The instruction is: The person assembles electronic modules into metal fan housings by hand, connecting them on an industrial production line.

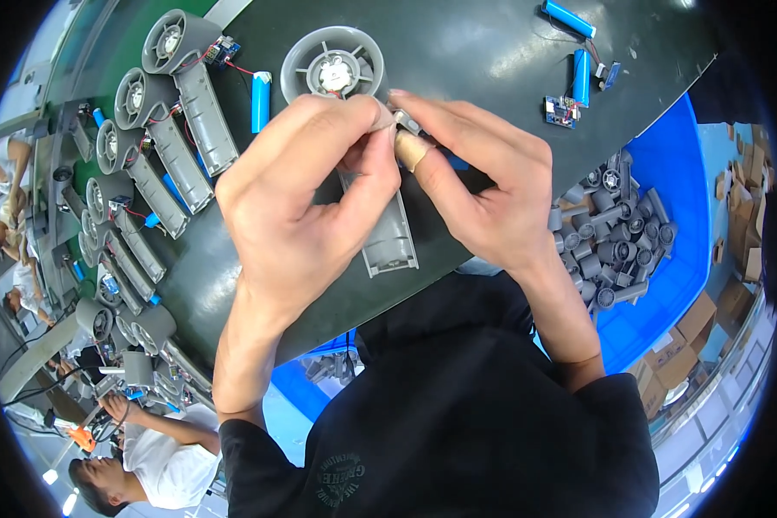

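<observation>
Over the table's near edge, my left hand [306,177] is closed in a pinch, thumb against forefinger; its fingertips hide whatever they grip. My right hand [488,173] meets it fingertip to fingertip, pinching a small grey piece [407,122] whose kind I cannot make out. A tan wrap [413,152] covers part of a right-hand digit. Beneath both hands lies a grey handheld-fan housing, with its round fan head [337,39] beyond my fingers and its open half-handle [390,246] pointing toward me. Something blue shows partly behind my right fingers.
Several fan housings [203,121] with wired boards line the dark green table's left side. A blue battery cell [261,102] lies near them; more cells [581,78] lie far right. A blue bin [695,203] of grey parts stands right. A co-worker [177,457] sits lower left.
</observation>
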A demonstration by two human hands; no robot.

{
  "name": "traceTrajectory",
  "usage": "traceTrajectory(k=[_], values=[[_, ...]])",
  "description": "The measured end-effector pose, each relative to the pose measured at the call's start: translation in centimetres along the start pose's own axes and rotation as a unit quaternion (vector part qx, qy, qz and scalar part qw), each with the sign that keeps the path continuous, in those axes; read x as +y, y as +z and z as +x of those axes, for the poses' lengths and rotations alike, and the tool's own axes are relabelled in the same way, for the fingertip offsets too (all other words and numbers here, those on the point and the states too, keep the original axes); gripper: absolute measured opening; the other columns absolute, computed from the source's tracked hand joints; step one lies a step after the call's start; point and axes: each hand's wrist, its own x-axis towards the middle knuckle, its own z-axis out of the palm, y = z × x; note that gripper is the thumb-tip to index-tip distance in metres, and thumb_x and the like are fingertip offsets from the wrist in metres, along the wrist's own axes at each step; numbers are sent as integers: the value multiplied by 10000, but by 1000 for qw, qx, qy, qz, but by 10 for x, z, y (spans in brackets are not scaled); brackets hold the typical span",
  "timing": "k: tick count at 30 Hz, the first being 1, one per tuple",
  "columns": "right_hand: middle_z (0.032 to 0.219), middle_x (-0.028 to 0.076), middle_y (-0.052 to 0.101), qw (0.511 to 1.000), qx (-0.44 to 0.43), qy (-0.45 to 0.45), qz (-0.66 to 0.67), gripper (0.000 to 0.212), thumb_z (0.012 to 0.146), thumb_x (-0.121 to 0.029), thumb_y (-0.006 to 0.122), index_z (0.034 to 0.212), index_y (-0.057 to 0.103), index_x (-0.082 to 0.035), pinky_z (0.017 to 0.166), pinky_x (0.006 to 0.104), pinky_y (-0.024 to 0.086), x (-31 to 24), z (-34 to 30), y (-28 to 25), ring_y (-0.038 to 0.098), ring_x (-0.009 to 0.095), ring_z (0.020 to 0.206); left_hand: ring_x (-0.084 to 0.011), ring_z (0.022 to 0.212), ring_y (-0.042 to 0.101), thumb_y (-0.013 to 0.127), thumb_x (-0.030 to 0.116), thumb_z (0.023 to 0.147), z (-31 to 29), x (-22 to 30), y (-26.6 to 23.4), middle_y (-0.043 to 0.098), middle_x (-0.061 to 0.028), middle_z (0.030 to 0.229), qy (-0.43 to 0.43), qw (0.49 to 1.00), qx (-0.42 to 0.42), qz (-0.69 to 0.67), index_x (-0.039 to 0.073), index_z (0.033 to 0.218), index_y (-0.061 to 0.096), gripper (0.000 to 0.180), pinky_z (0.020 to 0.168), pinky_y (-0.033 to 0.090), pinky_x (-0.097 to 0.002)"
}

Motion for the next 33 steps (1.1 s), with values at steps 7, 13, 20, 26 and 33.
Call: traceTrajectory(k=[7, 13, 20, 26, 33], values=[[1003, 164, 741, 998, 5, 55, 32, 323, 813, 58, 715, 1135, 711, 28, 764, 290, 561, -1, -1, -4, 731, 227, 871, -147, 654, 656, 738, -88, 767, 0, -1, 4, 672, -102, 792, 5, 999, 35, -12, -60, 930, 676, 176, 603, 533, -247], [987, 173, 742, 1000, -5, -2, -10, 307, 807, 61, 723, 1113, 720, 31, 736, 288, 571, 2, -1, -4, 737, 239, 834, -166, 652, 652, 737, -93, 761, 0, 0, 6, 673, -109, 797, 13, 999, 34, 2, -54, 933, 682, 185, 600, 533, -252], [949, 179, 745, 998, 12, -46, -47, 293, 785, 56, 737, 1078, 730, 44, 704, 303, 580, 5, 0, -4, 740, 260, 800, -150, 717, 628, 710, -106, 789, 0, 3, 4, 689, -103, 849, 2, 999, -5, 33, -79, 981, 675, 197, 677, 514, -255], [958, 186, 743, 998, 5, -39, -51, 300, 785, 82, 716, 1083, 728, 47, 706, 297, 576, 5, 0, -6, 740, 253, 795, -140, 704, 619, 706, -109, 790, 1, 0, 8, 686, -97, 850, 1, 1000, 5, 27, -74, 965, 674, 181, 662, 502, -244], [955, 173, 748, 999, 34, 13, -23, 286, 809, 79, 704, 1093, 723, 46, 713, 276, 562, -3, -3, -1, 729, 197, 791, -203, 665, 640, 734, -80, 760, 2, 4, 11, 647, -109, 794, -30, 999, 16, 17, -32, 938, 678, 193, 597, 515, -276]])
